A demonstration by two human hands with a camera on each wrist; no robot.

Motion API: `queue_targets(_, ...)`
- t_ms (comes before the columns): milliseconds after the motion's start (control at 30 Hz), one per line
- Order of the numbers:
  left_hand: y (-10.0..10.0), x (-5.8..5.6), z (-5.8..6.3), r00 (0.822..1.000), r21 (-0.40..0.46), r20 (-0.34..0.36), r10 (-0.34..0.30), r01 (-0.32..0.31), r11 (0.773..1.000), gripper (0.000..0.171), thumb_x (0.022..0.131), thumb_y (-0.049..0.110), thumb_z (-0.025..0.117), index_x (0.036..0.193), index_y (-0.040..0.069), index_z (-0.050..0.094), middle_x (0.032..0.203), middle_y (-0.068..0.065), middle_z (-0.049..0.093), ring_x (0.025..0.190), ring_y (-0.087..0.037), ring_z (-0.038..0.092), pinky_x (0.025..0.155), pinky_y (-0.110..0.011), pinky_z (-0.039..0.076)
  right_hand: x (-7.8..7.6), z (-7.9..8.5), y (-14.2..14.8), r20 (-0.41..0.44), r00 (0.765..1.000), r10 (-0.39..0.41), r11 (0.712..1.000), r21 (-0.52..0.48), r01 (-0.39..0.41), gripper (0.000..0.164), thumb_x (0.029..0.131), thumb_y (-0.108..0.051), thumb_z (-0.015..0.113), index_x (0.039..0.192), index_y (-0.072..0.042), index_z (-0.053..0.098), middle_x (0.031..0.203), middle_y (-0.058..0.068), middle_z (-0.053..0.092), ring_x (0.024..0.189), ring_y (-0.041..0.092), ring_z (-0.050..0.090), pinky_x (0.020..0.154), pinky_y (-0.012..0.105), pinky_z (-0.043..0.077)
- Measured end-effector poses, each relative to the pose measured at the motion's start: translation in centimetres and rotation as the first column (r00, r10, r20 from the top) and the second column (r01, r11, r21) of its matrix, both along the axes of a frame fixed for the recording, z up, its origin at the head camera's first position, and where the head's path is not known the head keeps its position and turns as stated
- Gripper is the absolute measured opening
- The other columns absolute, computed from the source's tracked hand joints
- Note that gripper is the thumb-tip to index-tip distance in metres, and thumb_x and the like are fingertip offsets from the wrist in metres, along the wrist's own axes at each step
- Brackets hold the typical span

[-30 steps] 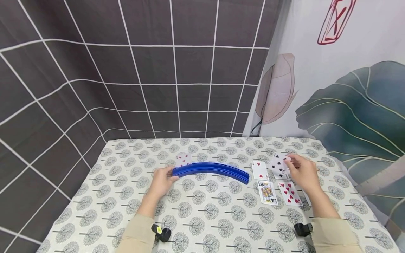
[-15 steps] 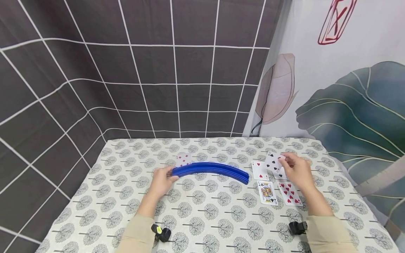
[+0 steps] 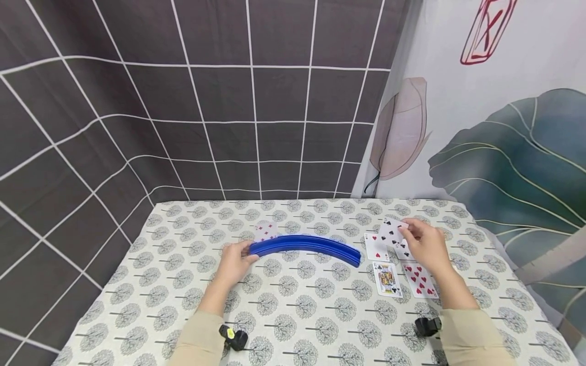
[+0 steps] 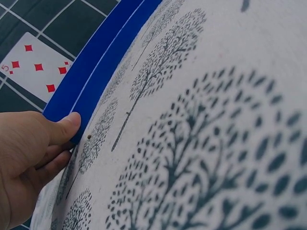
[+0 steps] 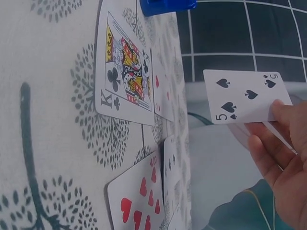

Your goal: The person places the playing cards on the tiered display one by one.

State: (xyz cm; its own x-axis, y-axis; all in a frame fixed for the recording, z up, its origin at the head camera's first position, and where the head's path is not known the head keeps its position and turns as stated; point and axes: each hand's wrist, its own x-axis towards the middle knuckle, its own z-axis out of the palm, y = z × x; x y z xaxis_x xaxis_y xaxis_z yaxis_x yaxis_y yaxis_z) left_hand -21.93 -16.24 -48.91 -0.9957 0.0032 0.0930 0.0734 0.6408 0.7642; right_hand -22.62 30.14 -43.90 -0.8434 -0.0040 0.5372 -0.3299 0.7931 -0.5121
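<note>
My left hand (image 3: 234, 263) pinches the left end of a curved blue playing card holder (image 3: 304, 243), thumb on its front face. A five of diamonds (image 4: 36, 64) stands upright in the holder near that end. At the right, my right hand (image 3: 426, 244) holds a five of spades (image 5: 244, 98) by its edge between thumb and fingers. The card is raised over the laid-out cards and overlaps a black-suited card (image 3: 404, 253) in the head view. A two of hearts (image 3: 375, 248) lies to its left.
Nearer me lie a king of clubs (image 3: 387, 279) and an eight of hearts (image 3: 418, 281), face up. The tree-print tablecloth (image 3: 302, 315) covers the table. A dark grid-patterned curtain (image 3: 220, 101) hangs behind the table, beside a leaf-print curtain (image 3: 503, 152).
My right hand has carried the five of spades leftward, uncovering part of the black-suited card beneath and covering a bit of the two of hearts. My left hand and the holder have stayed put.
</note>
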Motion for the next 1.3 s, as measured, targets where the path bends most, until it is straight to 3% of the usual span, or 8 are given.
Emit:
queue_targets(233,-0.1,0.0,0.0,1.0,0.01,0.001,0.001,-0.001,1.0,0.04,0.085,0.008,0.079,0.124,0.003,0.069,0.103,-0.012,0.075,0.108,-0.034,0.062,0.103,-0.055,0.049,-0.1,0.1,-0.3,0.018,1.0,0.013,1.0,-0.009,-0.013,0.022,0.091,-0.001,0.071,0.112,0.004,0.067,0.085,0.023,0.073,0.073,0.041,0.07,0.087,0.049,0.036)
queue_targets(433,-0.1,0.0,0.0,1.0,0.022,0.003,0.004,-0.004,1.0,0.039,0.085,0.008,0.079,0.123,0.005,0.07,0.103,-0.011,0.075,0.106,-0.033,0.063,0.103,-0.054,0.05,-0.4,0.1,-0.9,0.011,0.999,0.031,0.999,-0.024,-0.031,0.024,0.09,0.001,0.072,0.113,0.007,0.068,0.086,0.023,0.073,0.072,0.037,0.071,0.07,0.024,0.058)
queue_targets(467,-0.1,0.0,-0.1,1.0,0.021,0.003,0.004,-0.004,1.0,0.039,0.085,0.008,0.079,0.123,0.005,0.07,0.103,-0.011,0.075,0.106,-0.033,0.063,0.104,-0.054,0.049,-0.4,0.0,-1.0,0.007,0.999,0.034,0.999,-0.021,-0.034,0.024,0.09,0.001,0.072,0.113,0.007,0.068,0.086,0.023,0.073,0.072,0.036,0.071,0.064,0.027,0.06)
queue_targets(667,-0.1,0.0,0.1,1.0,0.022,-0.011,0.0,0.0,1.0,0.04,0.084,0.007,0.079,0.123,0.003,0.07,0.104,-0.013,0.075,0.103,-0.033,0.067,0.103,-0.053,0.051,-0.7,-0.1,-1.9,-0.008,0.998,0.065,0.997,-0.032,-0.066,0.023,0.09,0.003,0.072,0.112,0.006,0.069,0.085,0.025,0.072,0.072,0.04,0.071,0.083,0.055,0.054)
queue_targets(967,-0.1,0.1,0.2,1.0,0.031,-0.013,-0.003,0.003,1.0,0.041,0.085,0.006,0.079,0.125,0.002,0.069,0.106,-0.015,0.075,0.105,-0.033,0.068,0.103,-0.052,0.051,-0.8,0.2,-3.5,-0.03,0.996,0.081,0.996,-0.025,-0.082,0.021,0.089,0.002,0.074,0.11,0.005,0.071,0.081,0.018,0.074,0.067,0.032,0.071,0.066,0.035,0.06)
queue_targets(1100,0.0,0.2,0.2,1.0,0.032,-0.013,-0.002,0.003,0.999,0.041,0.085,0.006,0.079,0.125,0.002,0.068,0.107,-0.015,0.074,0.104,-0.033,0.069,0.103,-0.051,0.052,-0.9,0.1,-3.9,-0.024,0.995,0.093,0.995,-0.035,-0.094,0.02,0.089,0.001,0.074,0.109,0.004,0.07,0.078,0.016,0.073,0.065,0.03,0.071,0.084,0.038,0.046)
queue_targets(1200,0.1,0.2,0.2,1.0,0.032,-0.014,-0.006,0.006,0.999,0.041,0.085,0.005,0.079,0.125,0.002,0.069,0.107,-0.015,0.074,0.104,-0.032,0.069,0.101,-0.049,0.054,-0.9,0.2,-4.0,-0.019,0.995,0.102,0.994,-0.048,-0.103,0.018,0.089,0.0,0.074,0.107,0.003,0.07,0.077,0.015,0.073,0.064,0.03,0.07,0.081,0.041,0.031)
queue_targets(1300,0.1,0.2,0.2,1.0,0.034,-0.014,-0.008,0.009,0.999,0.041,0.085,0.005,0.079,0.125,0.002,0.069,0.107,-0.015,0.074,0.103,-0.031,0.069,0.101,-0.048,0.054,-0.9,0.2,-4.2,-0.018,0.994,0.105,0.993,-0.047,-0.106,0.017,0.09,0.001,0.074,0.106,0.002,0.071,0.078,0.015,0.073,0.066,0.03,0.071,0.084,0.039,0.045)
